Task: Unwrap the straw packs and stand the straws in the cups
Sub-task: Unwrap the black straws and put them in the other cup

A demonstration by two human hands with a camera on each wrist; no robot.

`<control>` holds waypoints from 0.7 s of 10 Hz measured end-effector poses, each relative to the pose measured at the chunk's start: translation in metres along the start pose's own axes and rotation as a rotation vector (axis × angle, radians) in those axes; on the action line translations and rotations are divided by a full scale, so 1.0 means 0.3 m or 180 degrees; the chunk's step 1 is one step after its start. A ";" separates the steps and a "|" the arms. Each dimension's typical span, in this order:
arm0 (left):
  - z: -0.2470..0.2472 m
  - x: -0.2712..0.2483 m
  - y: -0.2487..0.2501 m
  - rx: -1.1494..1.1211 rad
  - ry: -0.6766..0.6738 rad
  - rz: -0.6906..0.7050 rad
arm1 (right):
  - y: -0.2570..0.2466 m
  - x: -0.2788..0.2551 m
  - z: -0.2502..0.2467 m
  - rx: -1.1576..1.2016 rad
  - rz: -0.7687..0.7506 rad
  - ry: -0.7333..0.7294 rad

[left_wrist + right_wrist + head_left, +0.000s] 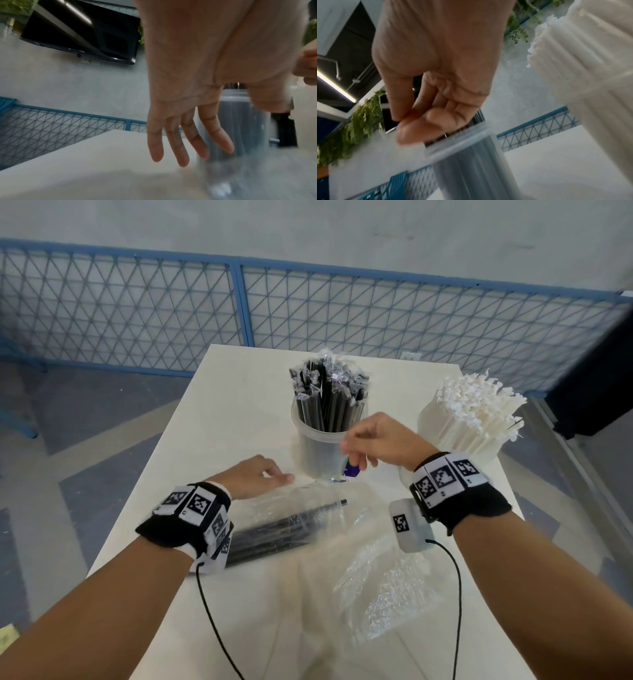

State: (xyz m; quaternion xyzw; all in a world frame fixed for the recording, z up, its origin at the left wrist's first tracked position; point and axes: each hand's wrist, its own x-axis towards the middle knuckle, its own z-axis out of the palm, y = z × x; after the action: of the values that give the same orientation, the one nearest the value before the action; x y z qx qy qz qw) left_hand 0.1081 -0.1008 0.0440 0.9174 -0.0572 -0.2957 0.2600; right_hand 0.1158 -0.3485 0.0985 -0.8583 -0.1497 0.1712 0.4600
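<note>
A clear pack of black straws point(281, 530) lies on the white table point(236, 392) in front of me. My right hand point(349, 451) pinches the pack's far end by its purple label point(351, 470), thumb against curled fingers point(406, 121). My left hand point(277, 475) is flat with straight fingers point(188, 155) at the pack's far left edge, just above the table. Behind both hands stands a clear cup of black wrapped straws point(327, 419), blurred in the wrist views point(248, 121) point(467, 162). A second cup packed with white straws point(469, 419) point(590, 67) stands to the right.
An empty crumpled clear wrapper point(387, 583) lies at the near right of the table. Cables run from both wristbands across the table's front. A blue mesh fence point(239, 309) stands behind the table. A dark object point(596, 378) is at the far right.
</note>
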 end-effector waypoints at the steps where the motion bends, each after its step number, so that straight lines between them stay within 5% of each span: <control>1: 0.061 -0.022 0.004 0.0458 -0.0604 -0.0177 | 0.065 0.002 0.059 -0.0676 0.0564 -0.0765; 2: 0.111 -0.027 0.022 0.0636 -0.0338 0.0129 | 0.120 -0.015 0.130 -0.1346 0.0725 -0.1108; 5: 0.104 -0.039 0.099 -0.0392 0.0745 0.1125 | 0.044 -0.051 0.176 -0.0893 0.0334 -0.0543; 7: 0.101 -0.059 0.143 -0.0738 0.0796 0.1255 | 0.012 -0.080 0.163 -0.1499 0.0405 -0.0597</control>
State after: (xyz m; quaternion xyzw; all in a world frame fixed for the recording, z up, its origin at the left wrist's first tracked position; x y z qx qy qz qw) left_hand 0.0784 -0.1464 0.0539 0.8821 -0.1680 -0.1282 0.4210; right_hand 0.0735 -0.3242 0.0737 -0.9298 -0.1733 0.2391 0.2200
